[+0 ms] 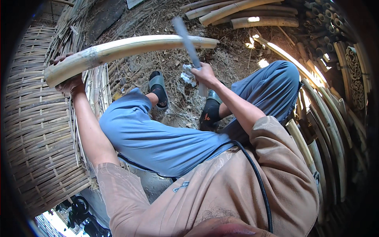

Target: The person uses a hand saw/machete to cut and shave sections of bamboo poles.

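Observation:
A thick, pale bamboo pole (118, 51) lies across the view from the left, with a node ring partway along it. My left hand (70, 81) is closed round its near, thick end, fingers showing on both sides. In my right hand (205, 75) is a long-bladed knife (185, 39), gripped by its handle, which shows below the fist. The grey blade is somewhat blurred and points up and away, crossing in front of the pole toward its far end. Whether the blade touches the bamboo I cannot tell. A crumpled whitish scrap (188, 75) shows beside my right hand.
A woven bamboo panel (39, 130) stands along the left, with thin strips (100, 91) beside it. Cut bamboo poles (264, 22) lie at the far side, and more lengths (327, 114) lean at the right. My sandalled feet (158, 89) rest on litter-strewn ground (177, 98).

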`<state>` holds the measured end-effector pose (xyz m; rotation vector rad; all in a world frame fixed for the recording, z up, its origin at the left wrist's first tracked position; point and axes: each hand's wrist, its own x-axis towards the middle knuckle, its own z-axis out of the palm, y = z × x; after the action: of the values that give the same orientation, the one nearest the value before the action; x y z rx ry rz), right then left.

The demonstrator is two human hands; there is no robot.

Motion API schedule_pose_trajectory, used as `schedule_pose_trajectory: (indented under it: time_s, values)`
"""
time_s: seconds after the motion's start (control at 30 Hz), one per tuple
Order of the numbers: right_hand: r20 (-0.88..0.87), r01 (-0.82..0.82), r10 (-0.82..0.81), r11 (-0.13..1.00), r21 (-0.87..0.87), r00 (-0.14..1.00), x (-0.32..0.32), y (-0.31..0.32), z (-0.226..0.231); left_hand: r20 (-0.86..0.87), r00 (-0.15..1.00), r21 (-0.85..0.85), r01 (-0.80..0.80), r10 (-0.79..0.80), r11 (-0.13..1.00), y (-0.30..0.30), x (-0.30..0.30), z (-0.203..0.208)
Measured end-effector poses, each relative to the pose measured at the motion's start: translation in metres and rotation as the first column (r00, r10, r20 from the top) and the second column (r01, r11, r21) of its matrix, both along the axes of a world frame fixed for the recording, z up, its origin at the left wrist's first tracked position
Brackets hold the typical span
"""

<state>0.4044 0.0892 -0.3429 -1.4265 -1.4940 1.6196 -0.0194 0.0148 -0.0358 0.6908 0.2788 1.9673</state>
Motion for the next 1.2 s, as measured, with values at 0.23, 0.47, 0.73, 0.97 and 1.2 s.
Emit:
schedule_pose_trajectory:
  time_s: [0.23,0.47,0.73,0.97,1.2]
  values:
    - [0.172,0.065,-0.079,0.994,0.086,0.982,0.024,0.016,-0.025,-0.041,0.997,0.067,0.068,-0.065,0.995,0.005,-0.006,-0.008]
    - [-0.162,0.068,-0.111,0.966,-0.249,0.981,-0.027,-0.024,0.044,-0.226,0.973,0.074,-0.036,0.052,0.997,0.016,-0.007,0.009]
    - [-0.074,-0.083,0.111,0.948,0.308,0.991,-0.027,-0.02,0.094,-0.621,0.413,0.07,-0.817,0.666,0.572,0.045,0.058,0.042]
    - [-0.1,0.127,-0.117,0.987,0.102,0.988,-0.018,-0.013,0.067,-0.458,0.553,0.097,-0.747,0.696,0.658,0.05,0.1,0.062]
    - [-0.056,0.112,-0.105,0.985,0.134,0.993,-0.005,0.002,0.062,-0.559,0.479,0.164,-0.737,0.677,0.656,0.051,0.096,0.06]
